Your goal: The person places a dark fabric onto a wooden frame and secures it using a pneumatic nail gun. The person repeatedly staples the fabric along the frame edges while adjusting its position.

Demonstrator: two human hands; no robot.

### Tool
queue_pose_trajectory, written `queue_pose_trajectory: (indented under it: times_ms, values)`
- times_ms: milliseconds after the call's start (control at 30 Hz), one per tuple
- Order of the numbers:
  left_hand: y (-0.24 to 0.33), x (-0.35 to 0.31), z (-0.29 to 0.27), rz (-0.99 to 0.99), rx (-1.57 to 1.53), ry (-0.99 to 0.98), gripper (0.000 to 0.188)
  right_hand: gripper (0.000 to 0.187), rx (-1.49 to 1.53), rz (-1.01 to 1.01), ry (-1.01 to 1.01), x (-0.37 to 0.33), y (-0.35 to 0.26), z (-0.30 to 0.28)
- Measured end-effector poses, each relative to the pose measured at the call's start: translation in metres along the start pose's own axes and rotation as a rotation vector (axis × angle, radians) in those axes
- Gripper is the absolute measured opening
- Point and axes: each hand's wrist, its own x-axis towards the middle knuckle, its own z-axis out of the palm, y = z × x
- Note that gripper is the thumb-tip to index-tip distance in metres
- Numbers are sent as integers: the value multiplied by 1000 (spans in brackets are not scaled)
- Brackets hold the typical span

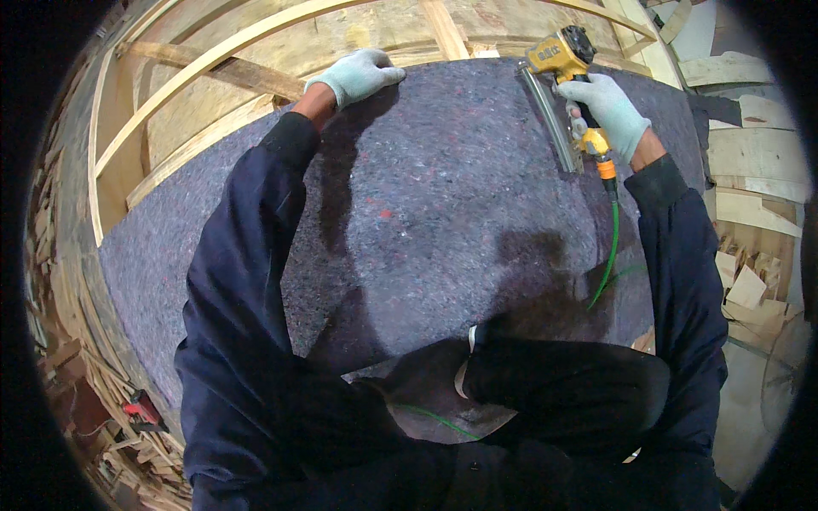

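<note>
A yellow and black pneumatic staple gun (pixel 558 56) is in my gloved right hand (pixel 610 109), fingers wrapped round its handle. Its long metal magazine (pixel 550 119) lies over the grey felt sheet (pixel 426 213), near the sheet's far edge; whether its nose touches anything I cannot tell. From the handle's base a green air hose (pixel 614 243) runs down across the felt. My left hand (pixel 358 77), in a pale glove, lies on the far edge of the felt at left of centre, fingers stretched out and holding nothing.
Beyond the felt stands a wooden frame (pixel 213 55) with curved rails and cross pieces. Several wood offcuts (pixel 754 281) are piled at the right. At the lower left are thin wood strips (pixel 106 375) and a red tool (pixel 142 409). My dark-trousered leg (pixel 562 375) rests near the felt's front.
</note>
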Motion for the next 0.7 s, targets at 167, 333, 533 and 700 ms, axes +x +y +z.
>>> queue_pose_trajectory:
  times_ms: [167,333,533,700]
  values:
    - [-6,1,6,-17,-32,41,47,24,-220,-38,44,18,-5,20]
    - [-4,-1,6,-8,-43,70,46,21,-255,-11,8,20,-17,39]
    - [-2,-16,4,25,79,278,39,26,-382,-93,-129,13,-39,86]
    - [-48,-80,-38,1,434,603,26,29,-461,-141,-134,9,-62,119]
